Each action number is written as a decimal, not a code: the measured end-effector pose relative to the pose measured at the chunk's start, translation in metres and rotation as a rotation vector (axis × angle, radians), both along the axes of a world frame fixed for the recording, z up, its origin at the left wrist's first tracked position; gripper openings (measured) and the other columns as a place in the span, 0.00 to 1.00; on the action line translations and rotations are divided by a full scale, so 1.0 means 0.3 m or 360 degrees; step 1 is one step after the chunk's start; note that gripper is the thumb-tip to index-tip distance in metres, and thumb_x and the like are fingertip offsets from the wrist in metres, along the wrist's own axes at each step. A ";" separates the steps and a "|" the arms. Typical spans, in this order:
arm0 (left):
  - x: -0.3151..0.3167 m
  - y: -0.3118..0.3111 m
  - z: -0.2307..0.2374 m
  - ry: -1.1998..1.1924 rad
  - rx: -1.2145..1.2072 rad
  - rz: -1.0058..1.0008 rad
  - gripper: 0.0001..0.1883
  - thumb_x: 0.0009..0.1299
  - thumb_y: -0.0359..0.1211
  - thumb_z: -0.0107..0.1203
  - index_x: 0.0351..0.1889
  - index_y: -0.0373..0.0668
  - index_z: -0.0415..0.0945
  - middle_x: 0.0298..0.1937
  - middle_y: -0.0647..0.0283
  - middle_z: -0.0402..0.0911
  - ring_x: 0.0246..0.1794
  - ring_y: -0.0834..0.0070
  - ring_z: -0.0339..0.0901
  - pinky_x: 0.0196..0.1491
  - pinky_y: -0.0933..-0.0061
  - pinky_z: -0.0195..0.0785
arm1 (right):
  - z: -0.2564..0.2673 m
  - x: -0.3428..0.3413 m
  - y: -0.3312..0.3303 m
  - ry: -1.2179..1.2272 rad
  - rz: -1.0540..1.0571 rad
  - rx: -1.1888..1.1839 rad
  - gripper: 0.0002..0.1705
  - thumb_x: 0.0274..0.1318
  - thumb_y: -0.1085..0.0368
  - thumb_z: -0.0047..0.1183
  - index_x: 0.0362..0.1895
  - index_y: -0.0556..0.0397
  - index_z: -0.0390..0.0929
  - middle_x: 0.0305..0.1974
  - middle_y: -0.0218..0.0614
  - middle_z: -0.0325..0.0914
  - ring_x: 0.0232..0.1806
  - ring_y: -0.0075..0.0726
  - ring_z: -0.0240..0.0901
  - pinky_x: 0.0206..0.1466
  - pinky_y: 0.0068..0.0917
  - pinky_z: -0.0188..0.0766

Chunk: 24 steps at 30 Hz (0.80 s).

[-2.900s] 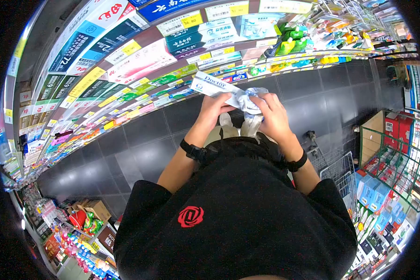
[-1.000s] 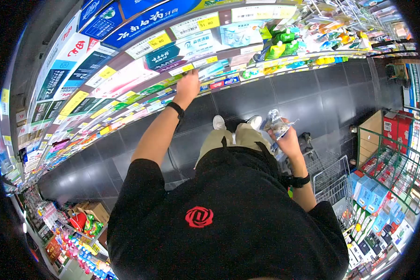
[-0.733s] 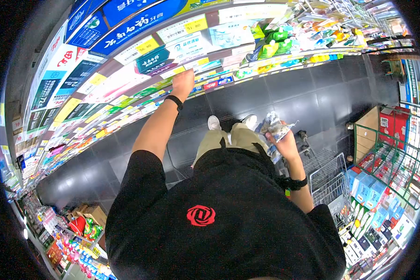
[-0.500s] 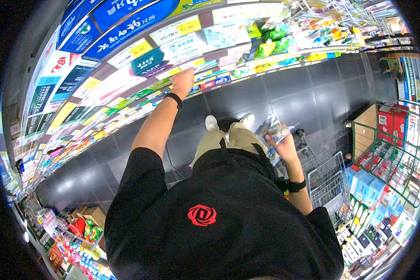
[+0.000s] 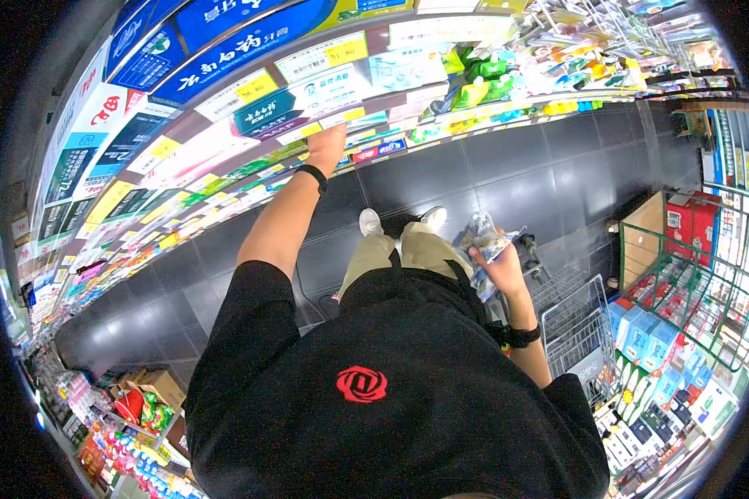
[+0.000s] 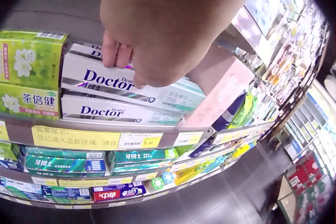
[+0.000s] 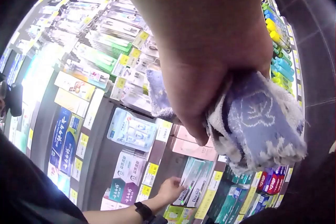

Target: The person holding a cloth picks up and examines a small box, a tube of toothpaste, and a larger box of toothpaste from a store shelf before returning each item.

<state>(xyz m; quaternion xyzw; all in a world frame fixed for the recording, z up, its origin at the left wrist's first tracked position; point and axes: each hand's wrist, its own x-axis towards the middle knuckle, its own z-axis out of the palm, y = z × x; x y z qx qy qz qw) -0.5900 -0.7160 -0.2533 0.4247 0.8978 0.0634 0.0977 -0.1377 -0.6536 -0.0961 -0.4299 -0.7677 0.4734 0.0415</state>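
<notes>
My left hand (image 6: 152,50) is at the shelf, its fingertips resting on the upper front of a white "Doctor" toothpaste box (image 6: 102,79). This box sits slightly askew on a stack, above another Doctor box (image 6: 105,109). In the head view the hand (image 5: 328,148) reaches under the price rail, and its fingers are hidden there. My right hand (image 5: 502,268) grips a crumpled blue-and-white cloth (image 7: 252,116) with frayed edges, held out over the floor by my right leg. The right wrist view shows the left fingers at the ends of the Doctor boxes (image 7: 197,182).
Green-and-white boxes (image 6: 31,71) stand left of the Doctor stack, a pink box (image 6: 223,82) right of it. Green toothpaste boxes (image 6: 65,162) fill the shelf below. A wire shopping cart (image 5: 578,324) stands to my right, beside a green wire cage (image 5: 682,283).
The Doctor box that both hands held earlier is out of them; the left hand has gone to the shelf. The right hand moved right with the cloth. Lately the left hand barely moves.
</notes>
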 end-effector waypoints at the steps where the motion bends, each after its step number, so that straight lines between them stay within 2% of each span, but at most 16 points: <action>1: -0.004 0.002 -0.009 -0.0046 0.0018 0.0036 0.22 0.76 0.40 0.41 0.64 0.42 0.72 0.67 0.51 0.73 0.70 0.53 0.67 0.70 0.54 0.60 | 0.000 0.001 -0.001 0.0017 -0.0011 -0.0014 0.25 0.53 0.59 0.69 0.51 0.56 0.76 0.41 0.45 0.84 0.46 0.47 0.82 0.50 0.38 0.75; 6: 0.015 -0.009 0.008 0.0019 0.0251 0.0098 0.23 0.77 0.42 0.40 0.65 0.42 0.71 0.68 0.51 0.72 0.69 0.52 0.67 0.70 0.55 0.60 | -0.001 0.002 -0.009 -0.0006 0.0021 0.0015 0.23 0.53 0.59 0.69 0.49 0.55 0.76 0.40 0.44 0.84 0.45 0.47 0.83 0.49 0.37 0.75; 8: 0.034 -0.013 0.082 -0.0216 0.0211 0.0222 0.24 0.77 0.42 0.40 0.67 0.42 0.69 0.69 0.51 0.71 0.70 0.53 0.66 0.70 0.55 0.60 | 0.009 -0.009 -0.016 0.0002 -0.0030 -0.0031 0.23 0.53 0.58 0.70 0.48 0.55 0.76 0.40 0.43 0.84 0.44 0.46 0.83 0.48 0.37 0.76; 12: 0.003 -0.001 0.039 -0.0188 0.0417 0.0319 0.23 0.76 0.40 0.41 0.67 0.44 0.69 0.68 0.50 0.71 0.69 0.54 0.67 0.69 0.55 0.62 | -0.005 -0.009 -0.022 -0.0004 -0.0017 -0.0040 0.23 0.53 0.59 0.70 0.48 0.56 0.76 0.40 0.42 0.85 0.44 0.44 0.83 0.48 0.37 0.76; 14: -0.012 -0.025 0.011 0.0263 0.0023 -0.0112 0.22 0.74 0.39 0.45 0.65 0.44 0.71 0.66 0.50 0.74 0.66 0.54 0.70 0.65 0.54 0.65 | -0.008 -0.010 -0.024 -0.0050 -0.0033 -0.0090 0.24 0.53 0.58 0.70 0.49 0.57 0.76 0.40 0.43 0.85 0.44 0.42 0.83 0.49 0.37 0.76; 15: -0.017 -0.024 0.004 0.0263 0.0022 -0.0111 0.22 0.74 0.39 0.45 0.65 0.44 0.71 0.66 0.50 0.74 0.66 0.54 0.70 0.65 0.54 0.65 | -0.010 -0.012 -0.026 -0.0050 -0.0032 -0.0091 0.24 0.53 0.58 0.70 0.49 0.57 0.76 0.40 0.43 0.85 0.44 0.42 0.83 0.49 0.37 0.76; 17: -0.028 -0.014 -0.009 -0.0185 0.0302 0.0151 0.20 0.73 0.40 0.47 0.59 0.42 0.75 0.62 0.45 0.76 0.62 0.50 0.73 0.62 0.50 0.67 | -0.012 -0.015 -0.028 -0.0076 -0.0020 -0.0062 0.25 0.52 0.58 0.71 0.49 0.57 0.76 0.41 0.43 0.85 0.44 0.42 0.83 0.49 0.37 0.76; 21: -0.035 -0.012 -0.009 -0.0014 0.0430 0.0053 0.19 0.73 0.39 0.46 0.56 0.41 0.77 0.58 0.43 0.78 0.58 0.47 0.75 0.59 0.49 0.68 | -0.019 -0.019 -0.031 -0.0086 -0.0025 -0.0050 0.27 0.52 0.57 0.71 0.51 0.57 0.76 0.41 0.44 0.85 0.45 0.44 0.83 0.50 0.37 0.76; 23: -0.031 0.004 0.078 -0.0286 0.0391 0.0193 0.19 0.73 0.39 0.47 0.55 0.39 0.77 0.56 0.43 0.79 0.56 0.45 0.76 0.59 0.49 0.68 | -0.025 -0.017 -0.033 -0.0102 -0.0043 -0.0048 0.27 0.52 0.56 0.71 0.51 0.57 0.77 0.41 0.44 0.85 0.45 0.46 0.83 0.51 0.38 0.76; 24: -0.035 0.004 0.066 -0.0287 0.0390 0.0195 0.19 0.73 0.39 0.47 0.55 0.39 0.77 0.56 0.43 0.79 0.56 0.45 0.76 0.59 0.49 0.68 | -0.019 -0.022 -0.033 -0.0103 -0.0041 -0.0049 0.27 0.52 0.56 0.71 0.51 0.57 0.77 0.41 0.44 0.85 0.45 0.46 0.83 0.51 0.38 0.76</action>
